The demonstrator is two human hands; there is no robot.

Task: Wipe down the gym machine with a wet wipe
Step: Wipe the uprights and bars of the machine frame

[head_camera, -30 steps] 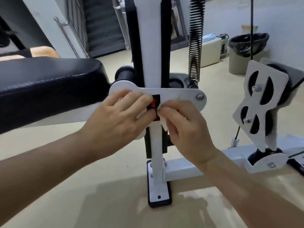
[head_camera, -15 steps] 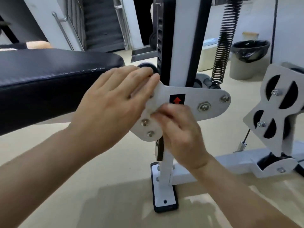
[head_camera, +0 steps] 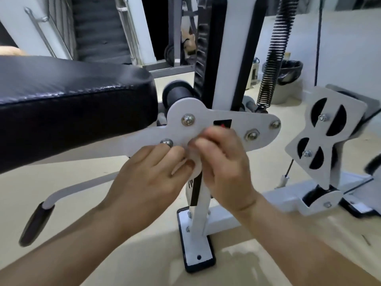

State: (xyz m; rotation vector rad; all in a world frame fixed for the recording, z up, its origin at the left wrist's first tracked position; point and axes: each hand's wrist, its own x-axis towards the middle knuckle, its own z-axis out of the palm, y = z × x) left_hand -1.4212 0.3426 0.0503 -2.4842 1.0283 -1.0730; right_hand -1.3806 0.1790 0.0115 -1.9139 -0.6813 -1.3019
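Both hands dropped below the bracket plate (head_camera: pixel 218 129); left hand (head_camera: pixel 148 182) and right hand (head_camera: pixel 224 168) seemingly pinch a limp, soft wet wipe (head_camera: pixel 192 162) by its edges.

left hand (head_camera: pixel 150 178): bare, no glove, ring or watch | right hand (head_camera: pixel 224 162): bare, motion-blurred | forearms: both bare from lower frame corners to wrists, no sleeves visible

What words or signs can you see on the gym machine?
No words can be read.
Black sticker on the white plate: a red mark, partly hidden by the right hand; not readable.
Black marks on the white post below the hands: mostly hidden, too blurred to read.
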